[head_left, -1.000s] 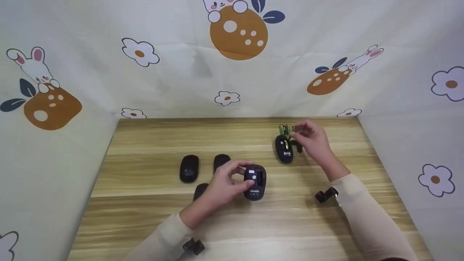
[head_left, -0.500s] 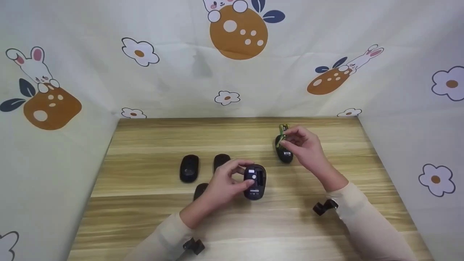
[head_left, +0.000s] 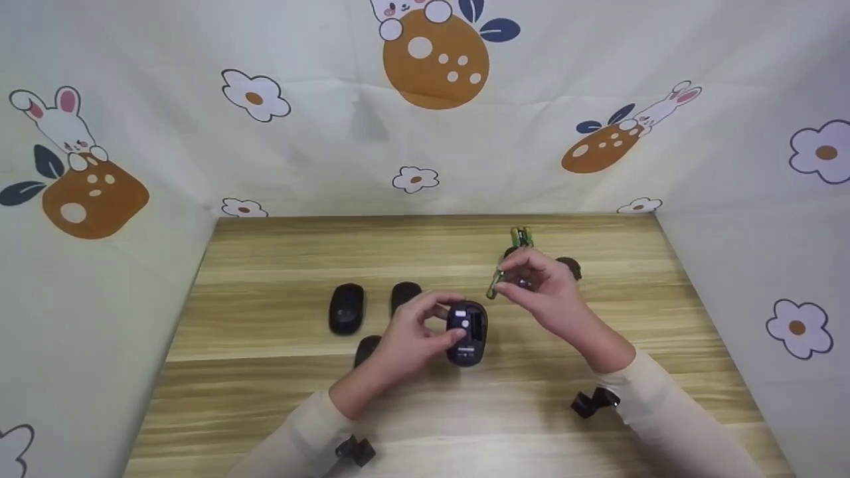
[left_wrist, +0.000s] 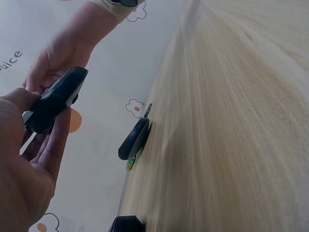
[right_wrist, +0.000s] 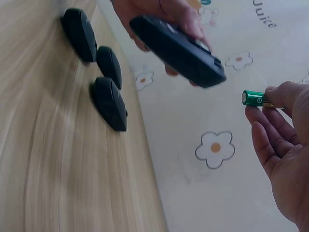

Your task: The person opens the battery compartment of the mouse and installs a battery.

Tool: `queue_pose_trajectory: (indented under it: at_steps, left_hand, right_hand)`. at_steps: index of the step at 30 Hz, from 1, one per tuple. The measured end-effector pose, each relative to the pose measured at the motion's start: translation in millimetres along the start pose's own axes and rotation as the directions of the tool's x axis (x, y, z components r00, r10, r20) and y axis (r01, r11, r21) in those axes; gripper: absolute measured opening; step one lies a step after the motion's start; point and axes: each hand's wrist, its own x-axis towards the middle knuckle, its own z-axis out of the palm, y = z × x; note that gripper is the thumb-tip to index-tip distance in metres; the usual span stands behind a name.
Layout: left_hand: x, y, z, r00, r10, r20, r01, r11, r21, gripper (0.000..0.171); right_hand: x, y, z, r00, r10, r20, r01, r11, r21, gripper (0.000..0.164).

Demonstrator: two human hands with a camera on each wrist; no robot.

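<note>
A black wireless mouse (head_left: 473,345) is held above the table (head_left: 279,398) by the left hand (head_left: 413,337), underside up, its battery bay (head_left: 475,326) exposed. It is gripped at one side, with the thumb laid across the underside and the fingers bent beneath. A green-and-gold cylindrical battery (right_wrist: 253,98) is pinched at the right hand (head_left: 551,292) between thumb and fingertips, its green end left free; it is held near the mouse but apart from it.

The mouse can be judged light and stiff, with a smooth shell that may slip; it is best taken by its sides, so that the bay is left uncovered. The battery is probably small, rigid and dense for its size; it may roll in a loose pinch and is best held near one end.

Further batteries (head_left: 522,236) are seen at the table's far side.
</note>
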Motion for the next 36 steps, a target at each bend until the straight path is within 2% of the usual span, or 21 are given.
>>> queue_pose_trajectory:
  at_steps: [4,8,16,26,36]
  left_hand:
    - [-0.6,0.5,0.0,1.0,0.003,0.003,-0.003,1.0,0.003,0.048]
    - [-0.5,-1.1,-0.1,1.0,0.024,0.008,-0.024,1.0,0.002,0.047]
    - [-0.6,-2.2,0.0,0.999,0.04,0.002,-0.04,0.999,0.03,0.046]
    - [-1.3,0.6,0.5,0.999,0.032,0.001,-0.032,0.999,0.013,0.047]
    - [-0.5,2.1,-0.3,0.999,0.047,0.006,-0.047,0.997,0.063,0.047]
  right_hand:
    - [-3.6,-4.8,6.8,0.999,-0.03,0.038,0.029,1.0,0.007,0.022]
    - [-6.3,-7.8,12.1,0.998,-0.022,0.064,0.022,1.0,0.011,0.022]
    - [-9.3,-10.5,17.7,0.994,-0.021,0.104,0.028,0.998,-0.065,0.022]
    - [-12.3,-8.4,24.2,0.983,-0.078,0.163,0.101,0.985,-0.14,0.023]
    - [-16.6,-4.6,25.3,0.98,-0.08,0.185,0.116,0.974,-0.196,0.024]
